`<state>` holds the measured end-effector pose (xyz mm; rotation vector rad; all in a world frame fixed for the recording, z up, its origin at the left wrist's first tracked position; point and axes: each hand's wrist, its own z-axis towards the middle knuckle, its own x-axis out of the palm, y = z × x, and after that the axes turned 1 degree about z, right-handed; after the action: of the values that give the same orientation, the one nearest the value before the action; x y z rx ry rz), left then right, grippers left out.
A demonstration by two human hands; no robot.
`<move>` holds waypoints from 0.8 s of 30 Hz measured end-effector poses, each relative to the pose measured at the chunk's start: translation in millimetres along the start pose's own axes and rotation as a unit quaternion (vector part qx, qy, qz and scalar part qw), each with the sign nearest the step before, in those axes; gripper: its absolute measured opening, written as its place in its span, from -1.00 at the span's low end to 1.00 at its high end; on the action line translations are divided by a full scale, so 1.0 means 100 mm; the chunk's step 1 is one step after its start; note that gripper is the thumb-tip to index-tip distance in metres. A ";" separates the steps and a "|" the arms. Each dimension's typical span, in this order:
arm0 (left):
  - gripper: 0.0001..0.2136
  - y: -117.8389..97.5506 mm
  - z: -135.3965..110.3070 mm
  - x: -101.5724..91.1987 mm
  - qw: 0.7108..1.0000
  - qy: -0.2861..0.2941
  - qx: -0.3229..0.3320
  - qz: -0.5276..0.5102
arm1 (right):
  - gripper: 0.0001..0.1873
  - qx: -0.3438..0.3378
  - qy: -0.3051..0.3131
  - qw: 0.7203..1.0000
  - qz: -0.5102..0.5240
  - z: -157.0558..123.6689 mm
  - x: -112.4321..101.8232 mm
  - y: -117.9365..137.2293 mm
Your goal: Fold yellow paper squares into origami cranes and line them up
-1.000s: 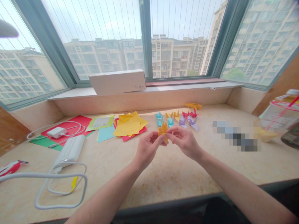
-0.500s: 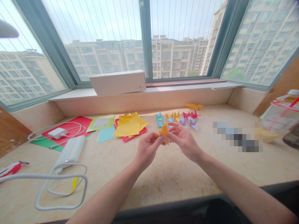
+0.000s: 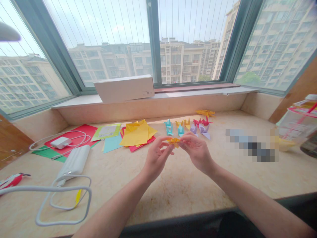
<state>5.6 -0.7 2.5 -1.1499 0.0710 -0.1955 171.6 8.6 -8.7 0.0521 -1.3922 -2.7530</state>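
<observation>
Head view — the fingers of our left hand [image 3: 158, 152] and right hand [image 3: 197, 151] pinch a yellow paper fold [image 3: 174, 141] over the bench [image 3: 178, 191] — nearer us than the coloured paper cranes [image 3: 181, 130].

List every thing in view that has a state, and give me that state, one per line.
Folded yellow paper: pinched from both sides
Left hand: closed on that paper
Right hand: closed on that paper
Small paper birds: folded, grouped together
Yellow sheets: loosely stacked, edges uneven
White box: appears shut
White charger: powered or not, cannot tell
Plastic cup: upright
</observation>
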 end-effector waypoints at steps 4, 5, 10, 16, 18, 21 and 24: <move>-0.65 -0.03 -0.02 -0.03 1.000 -0.002 -0.016 0.024 | -0.85 0.022 0.047 0.999 -0.003 -0.02 -0.04 0.03; -0.63 -0.04 -0.03 -0.03 1.000 0.013 -0.019 0.019 | -0.84 0.018 0.056 0.998 -0.007 -0.02 -0.06 0.04; -0.65 -0.08 -0.04 -0.03 0.998 0.046 0.006 -0.032 | -0.83 -0.070 0.092 0.991 -0.068 0.02 -0.13 0.10; -0.75 -0.08 -0.01 -0.06 0.999 0.023 0.009 -0.034 | -0.76 -0.129 0.106 0.977 -0.131 0.07 -0.18 0.15; -0.78 -0.08 0.00 -0.06 1.000 -0.002 0.005 -0.003 | -0.77 -0.139 0.118 0.973 -0.143 0.07 -0.19 0.14; -0.80 -0.09 0.02 -0.06 1.000 -0.021 0.000 0.003 | -0.74 -0.151 0.144 0.966 -0.152 0.08 -0.20 0.12; -0.80 -0.10 0.02 -0.06 1.000 -0.015 -0.008 -0.007 | -0.70 -0.162 0.163 0.961 -0.154 0.08 -0.23 0.11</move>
<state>-0.9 -1.4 12.1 -1.1685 0.0394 -0.1900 194.3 10.0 5.3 0.7269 -0.9059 -2.9931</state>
